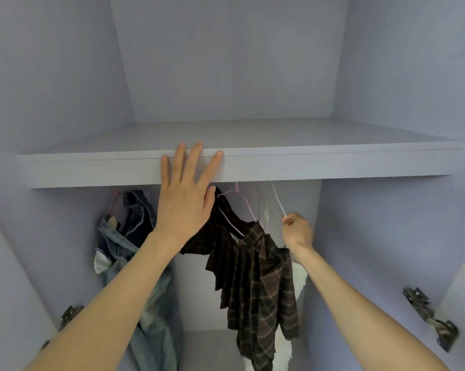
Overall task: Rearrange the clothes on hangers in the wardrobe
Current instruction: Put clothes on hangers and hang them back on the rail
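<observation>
My left hand (184, 195) is spread flat against the front edge of the wardrobe shelf (333, 164), fingers apart, holding nothing. A dark brown plaid shirt (258, 279) hangs crookedly from a pale pink wire hanger (232, 192) in the middle. At the left, blue jeans (131, 236) hang on another pink hanger. My right hand (297, 231) is closed on a thin white hanger (278, 203) right of the plaid shirt. A white garment (298, 279) shows behind and below the plaid shirt. The rail is hidden behind the shelf edge.
The wardrobe is pale lilac with an upper shelf compartment above. Metal door hinges sit on the left side (69, 315) and the right side (429, 315). Side walls stand close on both sides of the hanging space.
</observation>
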A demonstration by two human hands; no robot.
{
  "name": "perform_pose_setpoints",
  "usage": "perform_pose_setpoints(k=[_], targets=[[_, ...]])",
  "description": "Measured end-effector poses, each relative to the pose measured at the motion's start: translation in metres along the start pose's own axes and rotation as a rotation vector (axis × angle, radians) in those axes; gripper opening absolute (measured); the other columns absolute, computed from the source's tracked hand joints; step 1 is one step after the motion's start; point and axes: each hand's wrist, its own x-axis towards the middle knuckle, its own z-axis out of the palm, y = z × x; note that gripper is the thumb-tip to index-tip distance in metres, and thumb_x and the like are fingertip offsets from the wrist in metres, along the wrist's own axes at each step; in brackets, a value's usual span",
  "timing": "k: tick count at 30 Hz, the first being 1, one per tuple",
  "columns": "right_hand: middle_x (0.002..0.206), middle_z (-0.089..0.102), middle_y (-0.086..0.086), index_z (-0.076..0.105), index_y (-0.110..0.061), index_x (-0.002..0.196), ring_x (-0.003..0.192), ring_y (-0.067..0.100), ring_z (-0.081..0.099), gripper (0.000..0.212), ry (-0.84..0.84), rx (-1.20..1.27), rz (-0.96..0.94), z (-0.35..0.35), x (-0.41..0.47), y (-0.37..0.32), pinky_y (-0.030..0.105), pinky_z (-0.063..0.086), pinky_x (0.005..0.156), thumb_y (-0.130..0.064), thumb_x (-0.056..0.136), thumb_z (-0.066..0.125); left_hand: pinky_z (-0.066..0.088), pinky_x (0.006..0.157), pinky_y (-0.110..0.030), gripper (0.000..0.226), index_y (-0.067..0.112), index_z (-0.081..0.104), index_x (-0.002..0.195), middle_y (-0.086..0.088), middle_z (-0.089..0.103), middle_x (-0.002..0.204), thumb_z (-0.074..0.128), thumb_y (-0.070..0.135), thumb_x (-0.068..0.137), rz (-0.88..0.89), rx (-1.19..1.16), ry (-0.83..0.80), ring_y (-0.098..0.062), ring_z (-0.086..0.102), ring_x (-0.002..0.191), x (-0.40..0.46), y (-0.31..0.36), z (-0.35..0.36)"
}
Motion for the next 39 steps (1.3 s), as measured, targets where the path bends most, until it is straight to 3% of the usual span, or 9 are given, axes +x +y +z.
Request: perform_pose_setpoints(k=[3, 9, 18, 22, 26, 28, 33, 36, 39], targets=[[0.107, 0.062, 0.015, 0.06, -0.002, 0.108, 0.092, 0.029, 0.057, 0.032, -0.01, 0.021, -0.027, 0.017, 0.016, -0.009, 0.027, 0.041, 0.073, 0.002, 0.092, 0.033, 0.003, 0.112, -0.056, 0.061, 0.023, 0.018, 0.148, -0.016, 0.02, 0.15, 0.044, 0.027, 0.092, -0.005, 0.014, 0.03, -0.04, 0.009, 0.139, 0.0, 0.0, 0.007], [0.113, 0.062, 0.017, 0.061, -0.002, 0.111, 0.102, 0.032, 0.058, 0.034, -0.065, 0.027, -0.005, 0.05, 0.031, -0.013, 0.032, 0.047, 0.086, 0.002, 0.091, 0.034, 0.005, 0.113, -0.057, 0.063, 0.024, 0.02, 0.147, -0.015, 0.02, 0.15, 0.05, 0.025, 0.091, -0.019, 0.022, 0.116, -0.04, 0.01, 0.139, 0.001, 0.001, 0.014], [0.117, 0.061, 0.022, 0.061, 0.006, 0.112, 0.109, 0.035, 0.056, 0.031, -0.317, -0.029, -0.132, 0.07, 0.026, 0.005, 0.033, 0.043, 0.088, -0.008, 0.098, 0.037, 0.005, 0.113, -0.058, 0.064, 0.024, 0.02, 0.146, -0.015, 0.018, 0.15, 0.05, 0.028, 0.09, -0.041, 0.041, 0.096, -0.04, 0.006, 0.14, 0.0, 0.002, 0.018], [0.139, 0.046, 0.008, 0.043, -0.012, 0.138, 0.128, 0.024, 0.043, 0.039, -0.543, 0.106, -0.115, 0.069, 0.018, 0.004, 0.027, 0.03, 0.106, -0.022, 0.103, 0.031, 0.004, 0.113, -0.058, 0.067, 0.023, 0.017, 0.147, -0.016, 0.015, 0.152, 0.051, 0.027, 0.09, -0.052, 0.045, 0.067, -0.04, 0.003, 0.141, -0.002, 0.002, 0.016], [0.143, 0.042, 0.002, 0.038, -0.02, 0.141, 0.13, 0.018, 0.04, 0.045, -0.644, 0.176, -0.028, 0.062, 0.012, 0.017, 0.029, 0.026, 0.11, -0.038, 0.101, 0.03, 0.005, 0.114, -0.055, 0.064, 0.021, 0.018, 0.148, -0.016, 0.007, 0.154, 0.049, 0.024, 0.091, -0.072, -0.044, 0.073, -0.036, -0.004, 0.142, -0.019, 0.01, 0.019], [0.136, 0.046, -0.001, 0.044, -0.016, 0.137, 0.121, 0.015, 0.044, 0.047, -0.655, 0.173, -0.011, 0.057, 0.008, 0.027, 0.026, 0.029, 0.106, -0.041, 0.101, 0.027, 0.006, 0.115, -0.052, 0.065, 0.021, 0.015, 0.148, -0.012, 0.004, 0.156, 0.047, 0.027, 0.092, -0.148, -0.179, 0.011, -0.032, -0.004, 0.143, -0.052, 0.028, 0.029], [0.151, 0.028, -0.002, 0.033, -0.022, 0.144, 0.141, 0.015, 0.021, 0.066, -0.916, 0.443, 0.165, 0.057, -0.003, 0.05, 0.039, 0.014, 0.117, -0.055, 0.095, 0.003, 0.006, 0.117, -0.037, 0.082, 0.03, -0.006, 0.146, -0.001, 0.004, 0.157, 0.041, 0.061, 0.086, -0.599, -0.563, -0.381, -0.01, -0.003, 0.143, -0.135, 0.097, 0.065], [0.151, 0.029, 0.003, 0.029, -0.023, 0.145, 0.141, 0.019, 0.021, 0.07, -1.002, 0.565, 0.188, 0.059, -0.011, 0.057, 0.042, 0.012, 0.117, -0.059, 0.093, -0.003, 0.028, 0.111, -0.045, 0.093, 0.026, -0.002, 0.148, -0.002, 0.016, 0.154, 0.058, 0.053, 0.083, -0.779, -0.606, -0.493, -0.018, 0.019, 0.141, -0.147, 0.122, 0.09], [0.15, 0.031, 0.003, 0.03, -0.023, 0.144, 0.139, 0.02, 0.027, 0.072, -0.999, 0.651, 0.199, 0.058, -0.016, 0.075, 0.042, 0.016, 0.116, -0.06, 0.092, -0.001, 0.045, 0.095, -0.047, 0.079, 0.025, 0.013, 0.145, 0.0, 0.038, 0.143, 0.059, 0.046, 0.085, -0.901, -0.57, -0.459, -0.022, 0.045, 0.125, -0.156, 0.128, 0.105]])
